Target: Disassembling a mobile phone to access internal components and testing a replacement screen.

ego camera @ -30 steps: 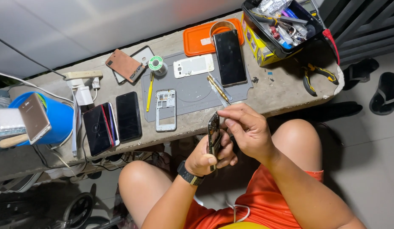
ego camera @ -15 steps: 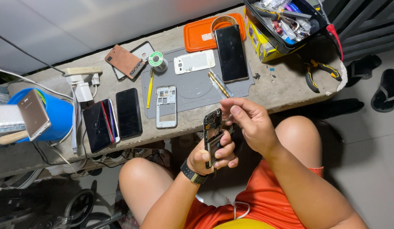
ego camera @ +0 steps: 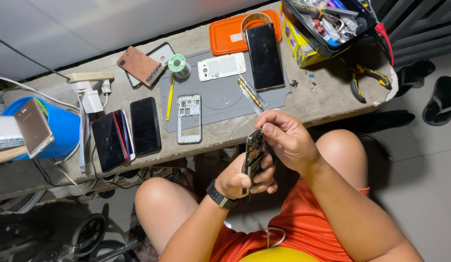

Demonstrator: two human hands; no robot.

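Two hands work one opened phone body [ego camera: 253, 154] over the lap, at 6 o'clock from the grey repair mat [ego camera: 220, 99]. The left hand [ego camera: 245, 178] is closed around its lower half, holding it edge-on. The right hand [ego camera: 286, 138] pinches at its top edge; what the fingertips grip cannot be told. Disassembly looks well advanced: a bare silver mid-frame [ego camera: 189, 119] lies on the mat, a white back cover [ego camera: 221, 66] at 12 o'clock from it, and a gold-tipped tool [ego camera: 250, 93] at 3 o'clock. Several intact phones [ego camera: 126, 133] wait at 9 o'clock. Remaining, by my judgement: finishing the held unit and refitting the loose parts.
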